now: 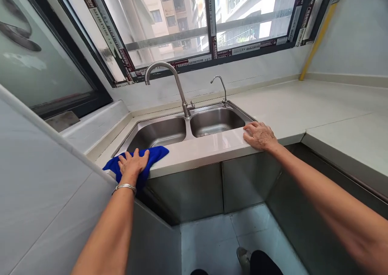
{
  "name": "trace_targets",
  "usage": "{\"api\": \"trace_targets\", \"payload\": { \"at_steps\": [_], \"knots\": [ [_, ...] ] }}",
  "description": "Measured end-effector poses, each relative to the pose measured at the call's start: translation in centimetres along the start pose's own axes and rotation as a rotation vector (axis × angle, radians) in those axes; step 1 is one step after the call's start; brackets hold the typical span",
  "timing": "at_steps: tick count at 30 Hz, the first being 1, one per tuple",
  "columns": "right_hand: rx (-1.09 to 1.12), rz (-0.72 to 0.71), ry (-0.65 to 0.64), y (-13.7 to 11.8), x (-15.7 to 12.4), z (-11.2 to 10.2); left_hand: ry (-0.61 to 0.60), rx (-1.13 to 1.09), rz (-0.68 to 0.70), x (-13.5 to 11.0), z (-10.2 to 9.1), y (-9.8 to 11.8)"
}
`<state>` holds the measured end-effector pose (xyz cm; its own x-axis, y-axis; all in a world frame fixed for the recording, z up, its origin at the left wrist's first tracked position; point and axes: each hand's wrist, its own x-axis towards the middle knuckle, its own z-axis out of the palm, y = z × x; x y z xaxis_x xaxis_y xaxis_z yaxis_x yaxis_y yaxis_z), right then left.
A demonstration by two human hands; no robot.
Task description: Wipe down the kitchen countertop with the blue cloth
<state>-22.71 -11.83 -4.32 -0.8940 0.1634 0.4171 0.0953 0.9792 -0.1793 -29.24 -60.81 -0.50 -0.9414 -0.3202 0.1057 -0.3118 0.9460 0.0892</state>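
Note:
My left hand (133,164) lies with its fingers spread on a blue cloth (159,153), pressing it against the counter (194,150) at the front left corner of the sink. Part of the cloth hangs over the counter's front edge. A silver bracelet (125,187) circles the left wrist. Farther right, my right hand (259,135) rests on the counter's front edge beside the sink's right bowl (218,119), fingers loosely apart and nothing visible in them. The steel sink's left bowl (163,130) is nearest the cloth.
Behind the sink rise a large curved faucet (174,71) and a smaller tap (224,89). A wall edge (60,141) closes in at left. Windows (212,24) stand behind, with a yellow pipe (318,43) at right. Cabinet doors (194,192) are below; the floor (209,238) shows a foot.

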Motion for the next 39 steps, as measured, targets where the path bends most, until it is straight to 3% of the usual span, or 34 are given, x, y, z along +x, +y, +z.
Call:
{"api": "trace_targets", "payload": {
  "at_steps": [6,12,20,33,36,39],
  "knots": [
    [0.021,0.056,0.038,-0.7,0.0,-0.2,-0.074,0.045,0.035,-0.4,-0.7,0.5],
    [0.032,0.048,0.032,-1.0,0.1,-0.1,-0.068,0.108,0.170,-3.4,-0.4,2.7],
    [0.007,0.043,0.035,-1.3,0.1,-0.6,0.026,0.103,0.356,-9.0,0.6,10.8],
    [0.032,0.051,0.035,-1.0,0.2,-0.7,0.014,-0.038,0.663,-15.5,1.9,25.8],
    [0.047,0.047,0.037,-0.7,0.1,-0.7,-0.009,-0.095,0.696,-16.4,2.3,27.5],
    [0.059,0.052,0.045,-0.5,0.0,-0.5,-0.020,-0.139,0.735,-16.6,2.6,27.3]
  ]
}}
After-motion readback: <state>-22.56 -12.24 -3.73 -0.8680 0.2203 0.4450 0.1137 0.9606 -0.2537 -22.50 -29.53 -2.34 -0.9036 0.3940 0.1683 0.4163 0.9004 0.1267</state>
